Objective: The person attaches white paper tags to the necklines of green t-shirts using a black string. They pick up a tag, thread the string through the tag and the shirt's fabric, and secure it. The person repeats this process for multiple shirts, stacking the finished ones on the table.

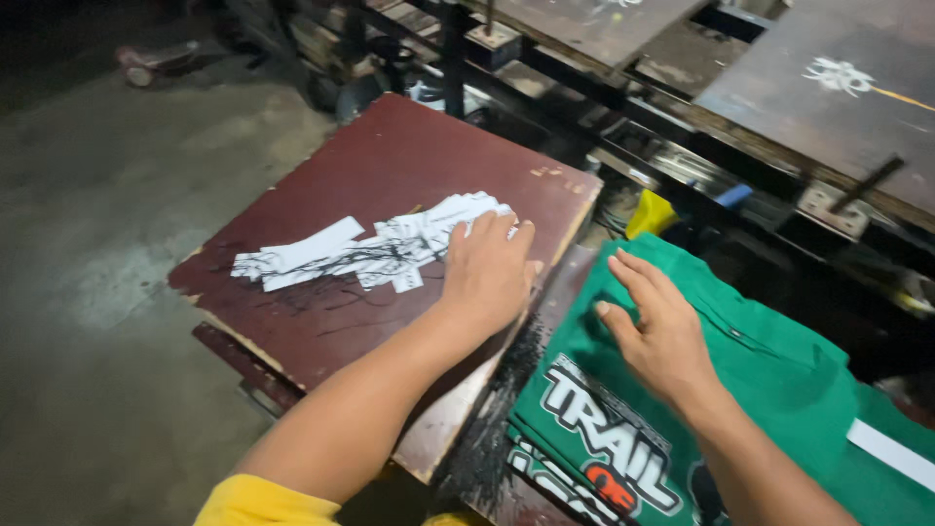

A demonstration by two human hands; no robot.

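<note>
Nearest, at the bottom of the frame, I see a yellow sleeve (pixel 255 505) on the left arm and a stack of green shirts (pixel 779 380) with a white and red print filling the lower right. Right hand (pixel 662 336) hovers open over the top green shirt, fingers spread and slightly curled, gripping nothing; I cannot tell if the palm touches the cloth. Left hand (pixel 492 268) lies flat and open at centre frame, palm down on a dark red board (pixel 390 156), fingertips at the edge of a pile of white paper strips (pixel 370 251) smeared with black ink. Black ink streaks run along the board's near edge. Farther, upper right, dark printing platens (pixel 828 107) sit on a metal frame. A concrete floor (pixel 88 273) fills the left.
</note>
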